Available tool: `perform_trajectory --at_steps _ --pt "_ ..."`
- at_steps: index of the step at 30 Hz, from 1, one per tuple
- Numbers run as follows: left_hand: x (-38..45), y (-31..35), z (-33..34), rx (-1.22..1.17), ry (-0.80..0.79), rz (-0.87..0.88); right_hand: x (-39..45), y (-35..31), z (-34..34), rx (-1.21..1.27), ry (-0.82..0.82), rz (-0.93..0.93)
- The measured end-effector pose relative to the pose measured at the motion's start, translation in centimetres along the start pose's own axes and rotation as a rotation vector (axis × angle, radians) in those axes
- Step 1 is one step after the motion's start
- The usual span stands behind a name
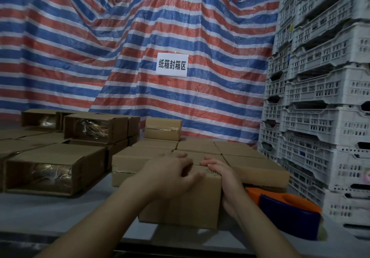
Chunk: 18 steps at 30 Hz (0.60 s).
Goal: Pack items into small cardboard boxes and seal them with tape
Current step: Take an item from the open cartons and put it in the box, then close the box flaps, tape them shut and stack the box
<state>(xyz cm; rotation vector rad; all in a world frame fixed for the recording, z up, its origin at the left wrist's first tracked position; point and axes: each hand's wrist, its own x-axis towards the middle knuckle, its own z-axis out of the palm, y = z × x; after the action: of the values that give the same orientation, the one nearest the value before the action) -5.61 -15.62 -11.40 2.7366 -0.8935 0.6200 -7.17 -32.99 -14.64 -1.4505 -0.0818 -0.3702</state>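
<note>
A small closed cardboard box (pixel 186 207) sits at the near edge of the grey table (pixel 60 211). My left hand (pixel 170 175) lies flat on its top with fingers spread and slightly blurred. My right hand (pixel 224 179) presses along the box's right top edge, fingers straight and pointing away from me. An orange and blue tape dispenser (pixel 288 211) lies on the table just right of the box, untouched.
Sealed boxes (pixel 200 149) are packed in rows behind the near box. Boxes with clear tape on their ends (pixel 50 169) stack at the left. White plastic crates (pixel 320 97) tower at the right. A striped tarp (pixel 120 57) with a paper sign (pixel 172 65) hangs behind.
</note>
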Motion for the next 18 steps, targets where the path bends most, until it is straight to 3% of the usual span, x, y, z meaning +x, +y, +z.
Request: perform_trajectory --at_steps 5,9,12,14,18 --pt "-0.4 -0.1 0.8 0.115 -0.006 -0.015 -0.4 -0.7 -0.3 -0.011 -0.062 0.050" --pt "-0.3 -0.3 0.6 0.089 -0.037 -0.004 -0.8 -2.0 -2.1 -0.254 -0.007 -0.048" --pt "-0.3 -0.5 0.7 0.082 -0.035 -0.010 -1.3 -3.4 -5.9 -0.676 0.143 -0.289" --pt "-0.2 -0.6 0.7 0.087 -0.042 -0.011 -1.8 -3.3 -9.1 -1.016 0.222 -0.353" --pt "-0.1 -0.5 0.9 0.067 -0.013 -0.008 -3.3 -1.0 -12.8 -1.524 0.271 -0.079"
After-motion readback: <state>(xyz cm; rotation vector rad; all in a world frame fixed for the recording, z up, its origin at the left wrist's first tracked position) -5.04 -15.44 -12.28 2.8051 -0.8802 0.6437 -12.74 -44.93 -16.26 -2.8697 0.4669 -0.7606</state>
